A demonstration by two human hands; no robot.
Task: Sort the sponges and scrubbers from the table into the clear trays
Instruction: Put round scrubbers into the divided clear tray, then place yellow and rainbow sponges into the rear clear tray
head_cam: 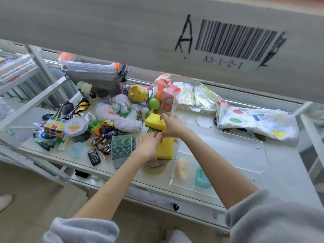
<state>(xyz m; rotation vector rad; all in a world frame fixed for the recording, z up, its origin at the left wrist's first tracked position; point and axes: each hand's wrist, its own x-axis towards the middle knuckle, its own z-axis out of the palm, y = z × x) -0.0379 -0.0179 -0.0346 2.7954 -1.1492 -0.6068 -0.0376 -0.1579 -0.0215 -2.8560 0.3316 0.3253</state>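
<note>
Where the desk (280, 174) holds the clear trays, the near tray (177, 181) carries a cream puffy scrubber (182, 168) in its left compartment and a teal scrubber (202, 178) in the next one; both lie apart from each other. Behind it a longer clear tray (245, 151) shows nothing inside that can be made out. Left hand (149, 145) lies flat, fingers together, on a yellow sponge (165, 149) just left of the near tray; the sponge's long axis runs away from the person. It rests on a round yellow-rimmed scrubber (155, 167). Right hand (172, 126) is closed on the near edge of a second yellow sponge (155, 121), whose long axis runs left to right, tilted slightly. A stack of green scouring pads (123, 146) sits just left of the left hand.
</note>
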